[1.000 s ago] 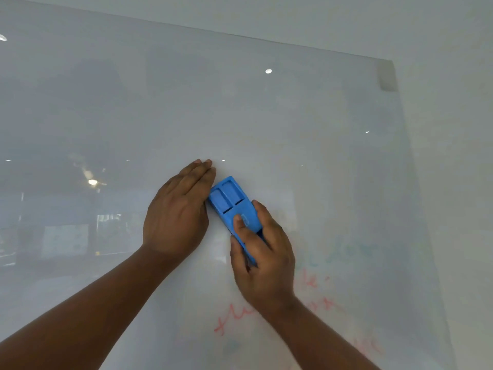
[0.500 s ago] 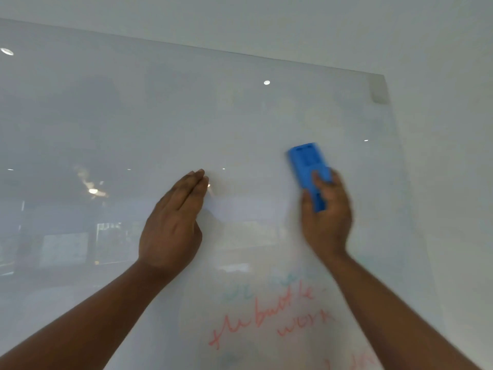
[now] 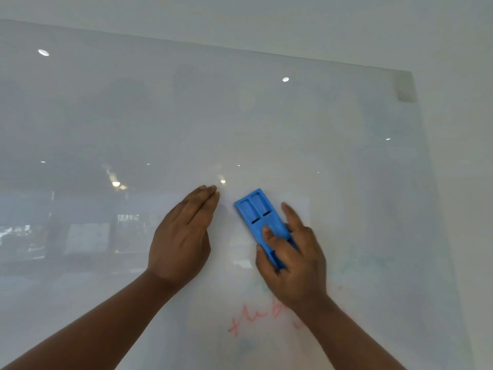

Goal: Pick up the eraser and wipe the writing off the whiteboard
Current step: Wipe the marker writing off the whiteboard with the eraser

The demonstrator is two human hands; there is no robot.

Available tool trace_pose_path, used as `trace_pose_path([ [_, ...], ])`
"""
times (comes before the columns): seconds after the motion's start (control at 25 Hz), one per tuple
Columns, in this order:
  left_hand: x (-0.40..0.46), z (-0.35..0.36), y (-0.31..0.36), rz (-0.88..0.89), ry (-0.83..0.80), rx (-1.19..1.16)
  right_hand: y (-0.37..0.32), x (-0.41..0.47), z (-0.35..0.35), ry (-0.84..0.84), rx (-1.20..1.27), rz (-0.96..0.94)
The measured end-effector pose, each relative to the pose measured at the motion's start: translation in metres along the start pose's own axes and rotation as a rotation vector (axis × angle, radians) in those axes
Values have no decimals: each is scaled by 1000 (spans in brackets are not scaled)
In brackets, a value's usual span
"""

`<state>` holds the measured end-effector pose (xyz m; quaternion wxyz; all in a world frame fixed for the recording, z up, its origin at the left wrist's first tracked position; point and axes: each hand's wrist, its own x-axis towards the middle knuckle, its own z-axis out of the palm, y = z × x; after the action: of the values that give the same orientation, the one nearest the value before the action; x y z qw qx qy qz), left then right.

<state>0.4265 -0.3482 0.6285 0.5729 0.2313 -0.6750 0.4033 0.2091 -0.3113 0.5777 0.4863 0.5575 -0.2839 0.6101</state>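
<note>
A glossy whiteboard (image 3: 186, 116) fills most of the view. My right hand (image 3: 293, 260) is shut on a blue plastic eraser (image 3: 256, 212), pressing it flat against the board; the eraser tilts up and to the left. My left hand (image 3: 184, 236) lies flat on the board just left of the eraser, fingers together, holding nothing. Red handwriting (image 3: 253, 316) shows below my right hand, partly hidden by the wrist. Faint smeared teal marks (image 3: 373, 263) sit to the right of that hand.
The board's top edge and right edge meet at a grey corner mount (image 3: 405, 86). Bare white wall (image 3: 464, 182) lies to the right and above. Ceiling lights and a room are reflected in the board's left half.
My right hand swept the eraser from beside my left hand up to the right, then back down-left next to it. My left hand stayed flat on the board.
</note>
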Motion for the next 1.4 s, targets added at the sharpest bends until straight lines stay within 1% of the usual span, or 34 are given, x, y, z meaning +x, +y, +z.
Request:
trace_pose_path([
  [0.04, -9, -3, -5, 16, 5, 19, 6, 0, -6, 27, -27, 18],
  [0.12, -25, -6, -11, 30, -4, 43, 14, 1, -14, 82, -55, 120],
  [0.2, -29, -5, -11, 27, -16, 54, 2, 0, -7, 107, -88, 270],
  [0.24, -29, -5, -10, 20, -20, 52, -14, -5, 2, 106, -96, 302],
  [0.28, -29, -6, -9, 13, -25, 45, -33, -13, 11, 76, -90, 282],
  [0.36, -30, -8, -12, 6, -28, 26, -68, -37, 22, -36, -55, 135],
  [0.4, -31, -8, -13, 11, -30, 15, -74, -48, 20, -83, -46, 69],
  [0.44, -32, -8, -14, 19, -32, 4, -68, -54, 14, -94, -44, 34],
  [0.48, -33, -9, -14, 24, -34, -6, -56, -55, 7, -65, -57, 43],
  [0.52, -35, -9, -13, 28, -38, -15, -42, -56, -2, -2, -90, 97],
  [0.6, -35, -9, -12, 25, -41, -26, -26, -51, -10, 141, -132, 279],
  [0.64, -34, -9, -12, 21, -38, -29, -30, -52, -6, 170, -135, 330],
  [0.68, -34, -9, -13, 21, -35, -31, -41, -54, 2, 155, -125, 318],
  [0.72, -34, -10, -13, 26, -34, -30, -57, -62, 10, 102, -105, 250],
  [0.8, -36, -11, -13, 28, -43, -28, -80, -80, 15, -29, -71, 39],
  [0.84, -37, -11, -14, 29, -49, -27, -74, -82, 10, -69, -68, -24],
  [0.88, -38, -10, -14, 36, -50, -28, -59, -78, 1, -67, -85, -32],
  [0.92, -37, -9, -14, 50, -54, -32, -37, -73, -9, -26, -123, 23],
  [1.0, -38, -8, -15, 87, -67, -24, -1, -57, -24, 134, -155, 265],
  [1.04, -38, -8, -15, 113, -77, -16, 6, -51, -24, 185, -144, 349],
  [1.08, -38, -8, -14, 147, -91, -7, 5, -50, -20, 198, -132, 355],
  [1.12, -39, -8, -14, 181, -109, 1, -4, -54, -13, 159, -120, 304],
  [1.2, -39, -8, -12, 234, -140, 7, -20, -66, -11, 39, -65, 117],
  [1.24, -38, -8, -12, 254, -154, 4, -14, -68, -17, 3, -59, 55],
  [1.28, -37, -8, -11, 268, -168, -7, 1, -66, -26, -4, -78, 52],
  [1.32, -36, -7, -10, 273, -183, -19, 20, -61, -35, 32, -95, 128],
  [1.4, -30, -1, 1, 278, -211, -40, 44, -49, -44, 183, -87, 395],
])
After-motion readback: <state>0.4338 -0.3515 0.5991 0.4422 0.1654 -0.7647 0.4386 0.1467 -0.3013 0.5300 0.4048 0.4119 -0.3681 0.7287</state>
